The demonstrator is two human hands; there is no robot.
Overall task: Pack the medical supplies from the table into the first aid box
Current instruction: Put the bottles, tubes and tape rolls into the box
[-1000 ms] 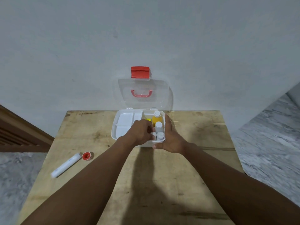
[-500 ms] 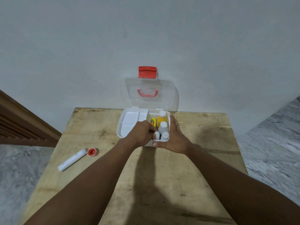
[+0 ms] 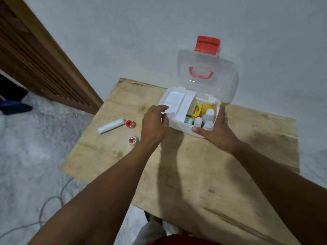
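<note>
The white first aid box stands open on the wooden table, its clear lid with a red handle leaning on the wall. Inside the right part sit an orange bottle, white-capped bottles and a yellow packet; a white insert tray lies tilted over the left part. My right hand grips the box's right front corner. My left hand hovers at the box's left edge, fingers loosely curled, holding nothing. A white tube, a red cap and a small pink-red item lie on the table to the left.
A grey wall rises right behind the box. A brown slatted wooden door stands at the left. Marble floor surrounds the table, with a thin cable on it at lower left. The table's near left edge is close to my left forearm.
My left hand has come out of the box and moved to its left edge. The view has swung left and tilted, bringing a small pink-red item into sight. My right hand still holds the box.
</note>
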